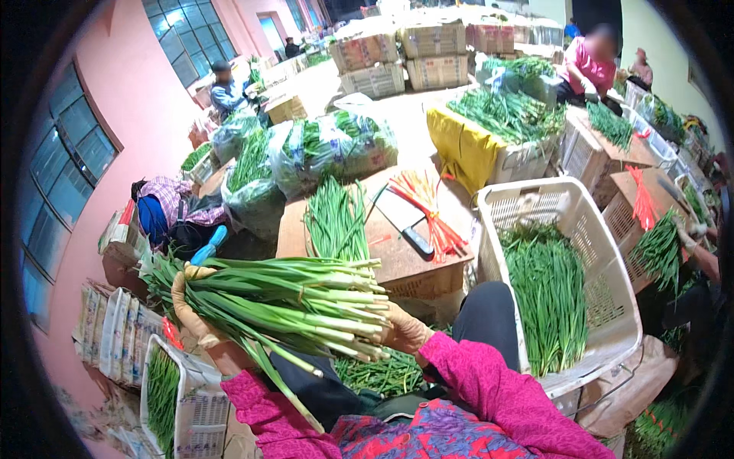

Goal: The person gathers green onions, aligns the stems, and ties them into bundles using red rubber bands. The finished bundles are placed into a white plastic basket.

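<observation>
My left hand (pixel 198 307), in a tan glove, is closed around the leafy part of a bunch of long allium stalks (pixel 287 298). The bunch lies sideways above my lap, its pale cut ends to the right. Against those ends rests my right hand (pixel 404 330); its fingers are partly hidden by the stalks. One stalk hangs loose below the bunch. Ahead, a brown board top (pixel 384 261) carries a pile of green stalks (pixel 337 221), a cleaver (pixel 417 240) with a black handle and a bundle of red-orange ties (pixel 436 218).
At my right stands a white plastic crate (pixel 610 310) holding greens (pixel 545 298). Another crate of greens (pixel 200 413) is at lower left. More greens (pixel 384 373) lie below my hands. Bagged greens (pixel 332 143) are beyond the board. A co-worker's gloved hand (pixel 688 238) holds greens at far right.
</observation>
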Demonstrator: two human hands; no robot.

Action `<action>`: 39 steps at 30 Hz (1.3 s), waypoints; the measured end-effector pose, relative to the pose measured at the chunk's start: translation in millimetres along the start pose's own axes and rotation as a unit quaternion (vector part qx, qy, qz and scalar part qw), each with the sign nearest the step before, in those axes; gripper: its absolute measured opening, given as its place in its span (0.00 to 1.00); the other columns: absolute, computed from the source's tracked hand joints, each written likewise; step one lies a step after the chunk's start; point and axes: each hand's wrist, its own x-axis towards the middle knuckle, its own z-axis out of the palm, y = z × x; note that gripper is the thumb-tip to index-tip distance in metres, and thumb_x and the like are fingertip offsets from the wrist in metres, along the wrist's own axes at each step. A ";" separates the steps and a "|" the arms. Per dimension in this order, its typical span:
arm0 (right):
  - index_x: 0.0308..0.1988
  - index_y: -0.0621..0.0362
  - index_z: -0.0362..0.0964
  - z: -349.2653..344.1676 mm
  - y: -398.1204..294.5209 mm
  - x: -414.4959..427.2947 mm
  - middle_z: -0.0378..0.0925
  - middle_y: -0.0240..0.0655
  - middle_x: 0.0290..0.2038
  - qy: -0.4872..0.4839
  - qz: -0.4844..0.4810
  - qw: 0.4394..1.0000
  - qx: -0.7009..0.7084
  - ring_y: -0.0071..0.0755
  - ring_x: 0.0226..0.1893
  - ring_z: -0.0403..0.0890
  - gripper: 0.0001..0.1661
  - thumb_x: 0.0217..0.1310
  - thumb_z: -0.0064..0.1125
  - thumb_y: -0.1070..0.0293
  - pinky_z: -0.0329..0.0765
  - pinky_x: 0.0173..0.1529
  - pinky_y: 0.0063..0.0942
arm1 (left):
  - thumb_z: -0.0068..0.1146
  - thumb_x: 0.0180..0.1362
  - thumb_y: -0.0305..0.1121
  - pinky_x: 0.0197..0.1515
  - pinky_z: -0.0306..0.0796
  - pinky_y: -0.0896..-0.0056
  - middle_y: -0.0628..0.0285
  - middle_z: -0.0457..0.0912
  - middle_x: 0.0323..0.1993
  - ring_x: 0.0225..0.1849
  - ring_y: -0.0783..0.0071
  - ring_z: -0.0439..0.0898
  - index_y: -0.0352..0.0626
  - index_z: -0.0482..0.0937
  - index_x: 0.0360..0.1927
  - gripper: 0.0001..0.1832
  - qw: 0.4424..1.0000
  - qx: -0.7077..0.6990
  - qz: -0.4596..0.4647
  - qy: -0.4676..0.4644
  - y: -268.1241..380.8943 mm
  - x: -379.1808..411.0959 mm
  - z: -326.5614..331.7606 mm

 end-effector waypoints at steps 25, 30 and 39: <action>0.33 0.61 0.72 -44.0 25.5 -71.4 0.77 0.42 0.31 -0.005 0.172 0.653 -0.737 0.43 0.31 0.78 0.16 0.63 0.48 0.58 0.74 0.39 0.35 | 0.48 0.61 0.27 0.44 0.69 0.71 0.64 0.76 0.31 0.34 0.72 0.72 0.36 0.75 0.42 0.09 0.979 -0.048 0.020 -0.195 42.2 -9.6 49.1; 0.59 0.56 0.62 -64.2 31.4 -71.0 0.74 0.52 0.50 0.023 0.209 0.631 -0.747 0.53 0.50 0.75 0.34 0.58 0.55 0.50 0.72 0.53 0.40 | 0.49 0.61 0.30 0.45 0.71 0.70 0.64 0.76 0.31 0.35 0.75 0.74 0.36 0.76 0.43 0.10 0.988 0.042 0.113 -0.094 43.0 -15.5 57.9; 0.61 0.54 0.61 13.3 15.3 -23.2 0.72 0.31 0.55 0.049 0.017 0.998 -0.044 0.26 0.52 0.75 0.32 0.59 0.60 0.65 0.75 0.53 0.28 | 0.49 0.60 0.31 0.43 0.69 0.68 0.67 0.73 0.30 0.34 0.74 0.71 0.36 0.76 0.44 0.12 0.981 -0.067 -0.058 -0.172 -7.0 -5.2 57.9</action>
